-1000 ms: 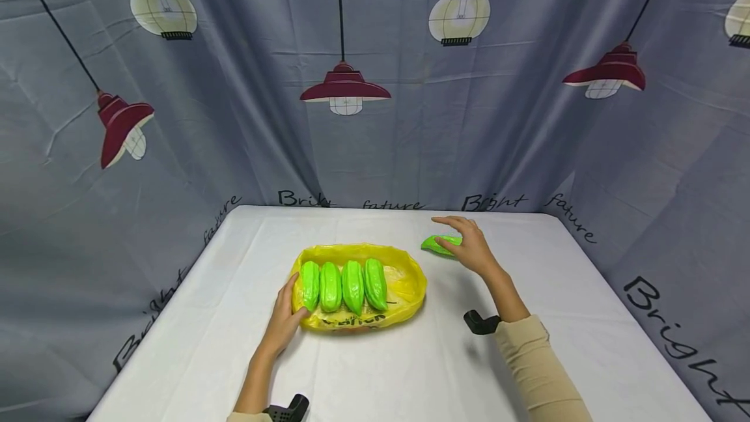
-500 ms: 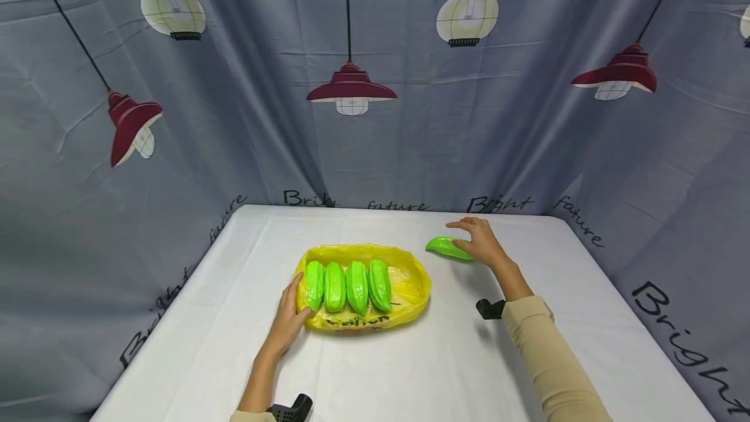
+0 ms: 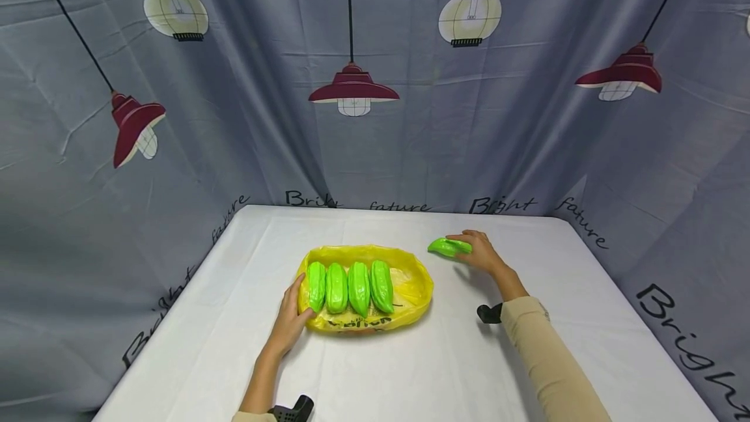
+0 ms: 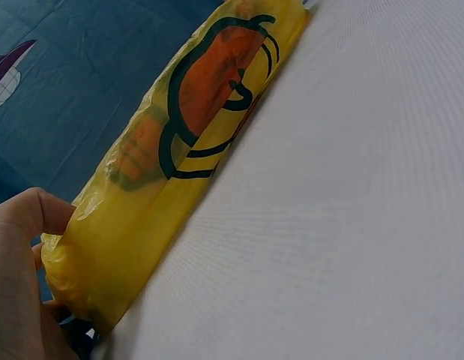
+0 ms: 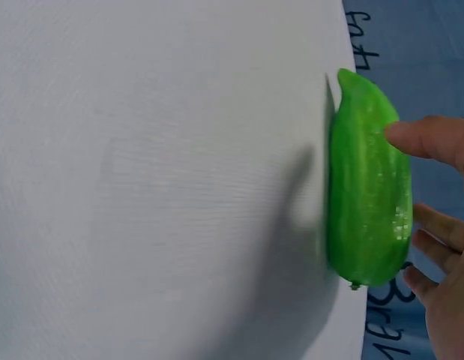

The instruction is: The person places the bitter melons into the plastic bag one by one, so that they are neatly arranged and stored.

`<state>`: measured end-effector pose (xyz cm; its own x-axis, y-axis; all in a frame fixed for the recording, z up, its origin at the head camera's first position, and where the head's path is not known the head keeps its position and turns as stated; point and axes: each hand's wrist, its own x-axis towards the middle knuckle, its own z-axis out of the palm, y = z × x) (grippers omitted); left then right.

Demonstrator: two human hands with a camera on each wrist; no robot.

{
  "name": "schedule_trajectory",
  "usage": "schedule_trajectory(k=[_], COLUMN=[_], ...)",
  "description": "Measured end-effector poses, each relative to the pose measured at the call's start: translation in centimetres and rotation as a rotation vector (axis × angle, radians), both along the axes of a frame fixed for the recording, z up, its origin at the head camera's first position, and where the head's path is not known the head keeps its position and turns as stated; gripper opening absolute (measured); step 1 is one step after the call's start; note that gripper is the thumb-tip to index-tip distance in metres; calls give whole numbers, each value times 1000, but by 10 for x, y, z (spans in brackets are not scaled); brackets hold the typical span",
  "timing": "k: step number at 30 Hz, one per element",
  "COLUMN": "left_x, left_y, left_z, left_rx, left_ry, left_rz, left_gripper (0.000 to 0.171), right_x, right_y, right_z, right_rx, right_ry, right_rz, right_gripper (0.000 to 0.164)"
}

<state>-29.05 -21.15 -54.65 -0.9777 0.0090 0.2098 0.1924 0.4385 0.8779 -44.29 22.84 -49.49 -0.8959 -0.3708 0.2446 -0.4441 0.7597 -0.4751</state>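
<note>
In the head view a yellow plastic bag (image 3: 415,285), its mouth spread wide, lies on the table with several bright green bitter melons (image 3: 359,288) in a row inside. My left hand (image 3: 288,318) grips the bag's left end; the left wrist view shows fingers curled against the yellow plastic (image 4: 123,247), which bears an orange and dark print. To the right of the bag, another bitter melon (image 3: 441,248) lies on the table, ridged and pointed at one end. My right hand (image 3: 485,254) holds it between thumb and fingers, the thumb on its side in the right wrist view.
A white cloth covers the table (image 3: 375,376). Behind and beside it hangs a grey-blue curtain (image 3: 246,116) printed with lamps and lettering. A black wrist device (image 3: 489,313) sits on the right wrist, and another device (image 3: 293,409) on the left.
My right hand has moved down onto the lone bitter melon, and its fingers have closed over it. The left hand keeps its hold on the bag. The head view has shifted slightly.
</note>
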Motion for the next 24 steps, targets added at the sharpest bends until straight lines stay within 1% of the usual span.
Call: schedule_trajectory(k=[5, 8, 12, 16, 19, 24], left_x=[0, 1, 2, 0, 0, 1], left_y=[0, 0, 0, 0, 0, -1], left_z=[-3, -4, -3, -2, 0, 1], left_rx=[4, 1, -1, 0, 4, 6], left_ry=[-12, -16, -7, -7, -13, -11], left_rz=[1, 4, 5, 4, 5, 1], left_gripper=[85, 85, 86, 85, 85, 85], right_x=[-1, -1, -2, -2, 0, 2], right_y=[0, 1, 1, 1, 1, 1], right_z=[-7, -10, -11, -9, -6, -5], right_rx=[22, 16, -2, 2, 8, 56], right_ry=[-21, -36, -30, -30, -66, -128], right_rz=[-10, -8, 22, 47, 25, -31], right_gripper=[47, 48, 50, 51, 52, 58])
